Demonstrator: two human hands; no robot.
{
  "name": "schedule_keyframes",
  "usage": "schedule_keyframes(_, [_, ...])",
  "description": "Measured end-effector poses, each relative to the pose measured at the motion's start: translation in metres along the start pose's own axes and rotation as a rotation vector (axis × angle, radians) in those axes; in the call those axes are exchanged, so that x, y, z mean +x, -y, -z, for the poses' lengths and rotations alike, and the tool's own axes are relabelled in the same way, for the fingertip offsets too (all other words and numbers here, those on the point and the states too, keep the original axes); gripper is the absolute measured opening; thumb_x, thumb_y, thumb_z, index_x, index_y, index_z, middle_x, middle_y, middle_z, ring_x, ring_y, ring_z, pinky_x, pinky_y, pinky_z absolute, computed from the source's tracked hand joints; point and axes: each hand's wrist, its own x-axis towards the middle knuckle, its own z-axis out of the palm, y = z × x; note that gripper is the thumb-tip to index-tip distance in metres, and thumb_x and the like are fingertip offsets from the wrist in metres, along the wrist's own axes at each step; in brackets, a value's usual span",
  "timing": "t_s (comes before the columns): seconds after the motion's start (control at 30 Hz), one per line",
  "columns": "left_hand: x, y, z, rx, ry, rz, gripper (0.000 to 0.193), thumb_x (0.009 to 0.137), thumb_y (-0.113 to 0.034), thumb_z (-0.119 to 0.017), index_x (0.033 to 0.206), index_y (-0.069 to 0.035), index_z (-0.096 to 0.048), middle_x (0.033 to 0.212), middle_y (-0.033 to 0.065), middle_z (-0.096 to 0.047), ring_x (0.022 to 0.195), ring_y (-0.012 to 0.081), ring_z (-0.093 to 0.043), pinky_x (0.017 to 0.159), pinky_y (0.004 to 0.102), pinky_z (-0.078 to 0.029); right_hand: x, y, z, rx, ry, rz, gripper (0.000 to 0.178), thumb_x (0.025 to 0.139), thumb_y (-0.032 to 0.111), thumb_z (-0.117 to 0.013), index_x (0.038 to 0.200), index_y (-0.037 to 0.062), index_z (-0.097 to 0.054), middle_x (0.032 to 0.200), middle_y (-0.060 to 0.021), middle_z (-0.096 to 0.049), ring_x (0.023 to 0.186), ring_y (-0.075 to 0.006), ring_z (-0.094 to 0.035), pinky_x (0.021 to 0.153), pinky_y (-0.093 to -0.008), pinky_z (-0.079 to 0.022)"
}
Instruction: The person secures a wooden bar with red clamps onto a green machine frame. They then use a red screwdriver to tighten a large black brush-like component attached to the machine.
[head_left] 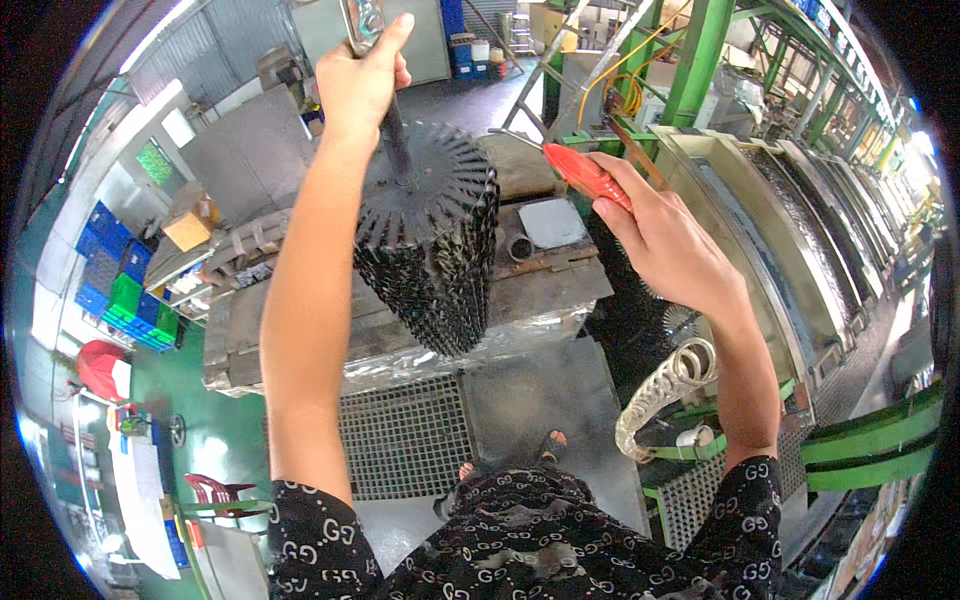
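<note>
Head view: at the far left, blue crates (105, 235) and green crates (140, 300) are stacked beyond the green floor. Nearer the middle, the left hand (362, 88) is raised, fingers wrapped around the upper part of a dark upright rod (396, 150), thumb pointing up; a shiny metal piece (364, 22) rises above the fist. Below, the rod meets a dark column (425, 255) made of many small, close-set pieces, which is upright by the worktop (265, 345); whether its lower end rests or hangs is hidden. Just right of it on the worktop lie a small dark cup (520, 247) and a pale flat sheet (552, 223). Farther right, the right hand (668, 235) grips a red-handled tool (588, 178), its fingers closed on the handle and the thin metal end pointing left toward the column's top. The work seems under way: column held, tool ready. The column looks densely filled, yet how much is finished or left cannot be told. Rightmost stand long troughs (740, 215).
</note>
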Motion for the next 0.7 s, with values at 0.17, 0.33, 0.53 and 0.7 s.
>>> schedule_keyframes(0.17, [0.007,0.001,0.009,-0.078,-0.035,0.041,0.038,0.08,-0.03,-0.082,0.061,-0.008,-0.058,0.054,-0.0009,-0.052,0.041,0.0103,-0.048,0.045,0.0277,-0.043,0.011,-0.009,0.006,0.11,0.118,-0.043,0.039,0.101,0.022,-0.051,0.135,0.0032,-0.044,0.082,-0.0286,-0.064,0.081,-0.0485,-0.062,0.072,-0.0536,-0.045])
schedule_keyframes(0.33, [-0.005,-0.001,0.0,-0.006,-0.161,-0.037,0.029,0.085,-0.028,-0.078,0.079,-0.007,-0.059,0.056,-0.0036,-0.046,0.045,0.0079,-0.042,0.046,0.0266,-0.036,0.014,-0.029,0.002,0.211,0.139,0.016,0.039,0.101,0.021,-0.051,0.136,0.0045,-0.043,0.086,-0.0286,-0.063,0.083,-0.0487,-0.062,0.072,-0.0521,-0.045])
schedule_keyframes(0.53, [-0.004,-0.003,0.021,-0.129,-0.073,0.015,0.03,0.088,-0.029,-0.074,0.076,-0.006,-0.058,0.055,-0.0025,-0.048,0.046,0.0082,-0.046,0.047,0.0272,-0.042,0.025,-0.04,-0.001,0.206,0.146,0.088,0.041,0.1,0.02,-0.052,0.137,0.0053,-0.043,0.095,-0.0285,-0.065,0.09,-0.0491,-0.061,0.077,-0.0534,-0.047])
schedule_keyframes(0.7, [0.006,0.019,0.032,0.241,-0.418,-0.153,0.037,0.085,-0.038,-0.079,0.078,-0.004,-0.064,0.057,0.0002,-0.055,0.048,0.0109,-0.051,0.047,0.0291,-0.042,0.033,-0.018,0.001,0.134,0.183,0.086,0.041,0.1,0.019,-0.052,0.137,0.0042,-0.043,0.103,-0.0297,-0.064,0.092,-0.0493,-0.061,0.08,-0.0552,-0.048])
